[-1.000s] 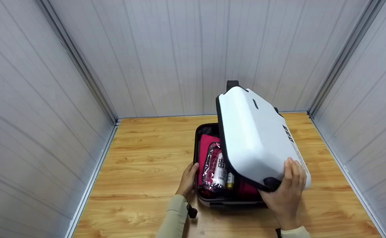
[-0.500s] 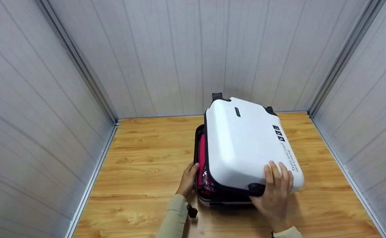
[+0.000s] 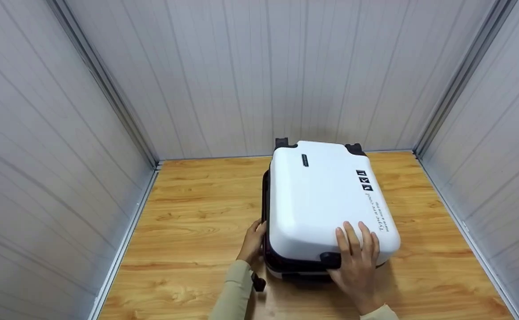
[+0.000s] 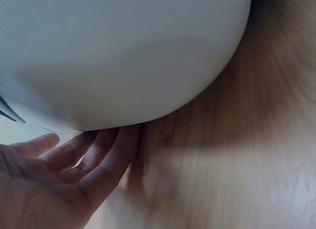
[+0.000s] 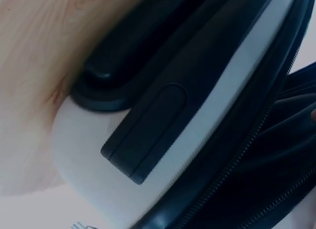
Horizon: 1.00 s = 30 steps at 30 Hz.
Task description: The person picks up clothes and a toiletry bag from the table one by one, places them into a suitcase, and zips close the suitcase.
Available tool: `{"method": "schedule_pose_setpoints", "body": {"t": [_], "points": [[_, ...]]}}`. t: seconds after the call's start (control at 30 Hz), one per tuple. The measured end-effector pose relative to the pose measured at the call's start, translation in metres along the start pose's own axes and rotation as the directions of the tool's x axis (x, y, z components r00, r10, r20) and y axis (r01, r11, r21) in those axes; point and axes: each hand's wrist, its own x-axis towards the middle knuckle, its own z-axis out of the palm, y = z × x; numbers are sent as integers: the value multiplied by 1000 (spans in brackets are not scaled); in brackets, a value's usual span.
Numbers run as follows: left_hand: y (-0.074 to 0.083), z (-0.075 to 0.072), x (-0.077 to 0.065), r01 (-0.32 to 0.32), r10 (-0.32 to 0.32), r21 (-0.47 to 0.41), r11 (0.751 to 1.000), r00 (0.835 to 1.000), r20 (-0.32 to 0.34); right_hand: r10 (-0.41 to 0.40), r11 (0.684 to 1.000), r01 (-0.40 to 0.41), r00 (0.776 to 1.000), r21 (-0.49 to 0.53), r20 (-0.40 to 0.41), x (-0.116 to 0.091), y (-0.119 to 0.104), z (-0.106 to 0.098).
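A white hard-shell suitcase lies flat on the wooden floor, its white lid (image 3: 321, 195) lowered over the bottom half with a dark gap at the left and near edges. My right hand (image 3: 357, 262) holds the lid's near edge by the corner, fingers spread on top and thumb at the rim. Against the suitcase's left side rests my left hand (image 3: 252, 240); in the left wrist view its extended fingers touch the white lower shell (image 4: 138, 81) close to the floor. The right wrist view shows the black handle (image 5: 148, 130) and an unfastened zipper (image 5: 232, 174). The contents are hidden.
Wood-look floor (image 3: 188, 249) surrounds the suitcase. Pale panelled walls stand at the left (image 3: 50, 146), back (image 3: 206, 80) and right (image 3: 490, 146), with metal trim in the corners. Black wheels (image 3: 281, 142) stick out at the suitcase's far end, near the back wall.
The lid has swung down and left in my right hand, covering the red fabric and packed items seen before. My left hand has stayed at the suitcase's left side.
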Motion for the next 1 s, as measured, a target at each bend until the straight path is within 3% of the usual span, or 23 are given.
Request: {"method": "schedule_pose_setpoints", "body": {"t": [0.13, 0.3, 0.53, 0.7, 1.0], "points": [[3, 0, 1, 26, -25, 36, 999, 999, -26, -2, 1000, 2, 999, 0, 43, -4, -1, 1], [9, 0, 4, 19, -6, 169, 985, 997, -73, -20, 1000, 20, 992, -3, 125, -11, -3, 1], [8, 1, 5, 10, 53, 395, 919, 988, -148, -63, 998, 65, 978, 0, 199, -21, -5, 2], [5, 2, 2, -66, 146, 485, 872, 981, -129, -69, 997, 73, 976, -10, 208, -25, -5, 2], [-1, 2, 1, -199, 276, 496, 845, 957, -86, -94, 995, 95, 985, -2, 146, -24, -4, 6]]}}
